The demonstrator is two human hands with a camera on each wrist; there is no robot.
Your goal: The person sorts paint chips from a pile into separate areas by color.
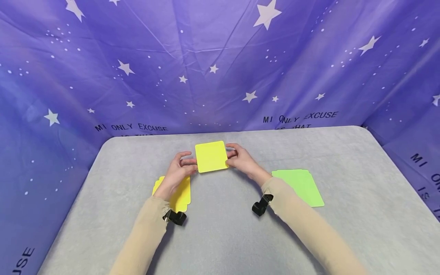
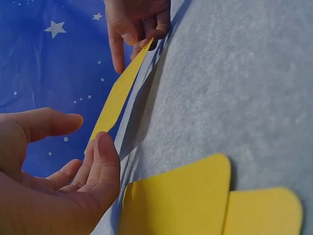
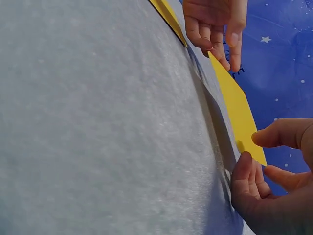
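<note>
Fingers [image 2: 100, 161] of my left hand [image 1: 177, 168] sit curled against the left edge of the yellow card [image 1: 211, 156], thumb above and fingertips below, so I read it as a light pinch, though the thumb looks a touch off the surface in the left wrist view. Same deal on the other side: my right hand [image 1: 242, 160] pinches the right edge, thumb over, fingers [image 3: 244, 171] under. Holding it by the two opposite edges keeps the face clear and lets the card hang level, lifted just off the grey table [image 1: 223, 236], and both wrist views show a shadow gap beneath it.

Using that card as the landmark: the stack of yellow cards [image 1: 175, 194] lies flat on the table just nearer to me and to the left, partly under my left wrist, with the sheets fanned a little so the rounded corners stagger. A green stack [image 1: 300, 186] lies nearer to me and to the right, well apart from the yellow ones, so I'd guess the colours are being kept in separate piles. Beyond the card hangs the purple star backdrop [image 1: 220, 65], wrapping round both sides. Black wrist camera mounts [image 1: 262, 205] sit on both beige sleeves, nearer to me than the card
</note>
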